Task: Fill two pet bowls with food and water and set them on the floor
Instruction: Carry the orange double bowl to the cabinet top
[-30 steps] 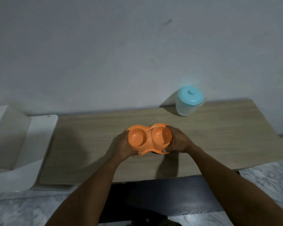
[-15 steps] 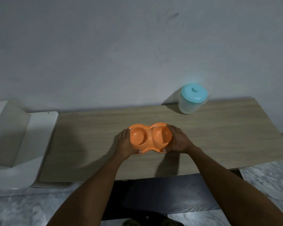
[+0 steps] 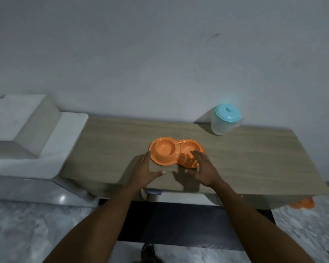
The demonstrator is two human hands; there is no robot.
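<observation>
Orange double bowl (image 3: 165,151) released, empty, near the table's (image 3: 264,160) front edge; left hand (image 3: 145,170) and right hand (image 3: 204,168) now spread flat, holding nothing; filling likely next, lidded jug (image 3: 224,121) waiting at back edge.

- The right hand (image 3: 203,169) is covering the near rim of the orange double pet bowl (image 3: 163,150) at its right cup (whether the fingers are touching it is not showing).
- The table (image 3: 254,158) is hiding most of a blurred orange thing (image 3: 303,204) under its right end.
- Both forearms (image 3: 103,215) are running off the bottom edge.
- The teal-lidded container (image 3: 221,126) is giving no clear sight of its contents.
- The white stepped ledge (image 3: 27,130) is being cut off at the left edge.
</observation>
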